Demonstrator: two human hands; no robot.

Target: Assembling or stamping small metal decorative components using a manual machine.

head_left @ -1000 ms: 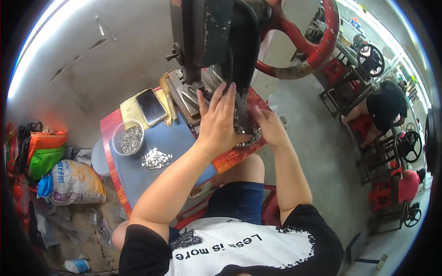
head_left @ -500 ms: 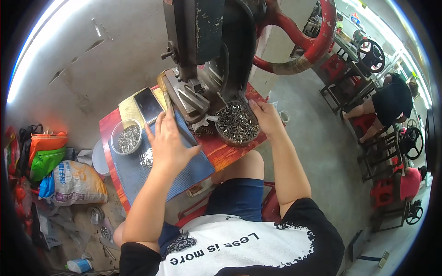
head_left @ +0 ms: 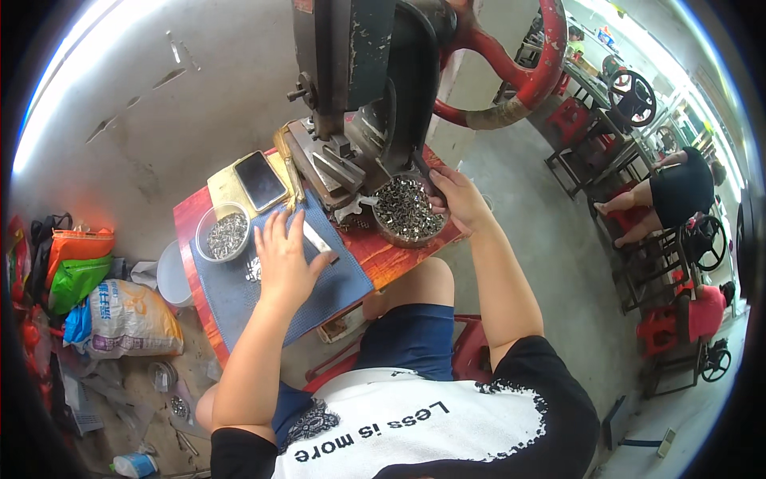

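Observation:
My left hand (head_left: 286,259) is spread open over the blue mat (head_left: 319,295), fingers pointing away from me. Just right of it lies a flat silver bar (head_left: 321,242). Small silver metal pieces (head_left: 254,270) sit by its left edge, and a clear round tub (head_left: 223,232) of similar pieces stands beyond them. My right hand (head_left: 459,198) is closed around a dark handle-like bar (head_left: 420,164), whose kind I cannot make out. It is beside the round bowl (head_left: 408,242) full of small metal parts. The hand press (head_left: 351,120) rises just behind the bowl.
A phone (head_left: 261,181) lies on a yellow cloth (head_left: 225,190) at the table's back. The press's red wheel (head_left: 538,80) curves overhead at right. Bags (head_left: 132,315) crowd the floor at left. Another person (head_left: 678,188) bends beside machines at far right.
My right hand has shifted from the bowl's rim onto the dark bar. My left hand has drawn slightly back toward me, and the bar beside it now shows a bright face.

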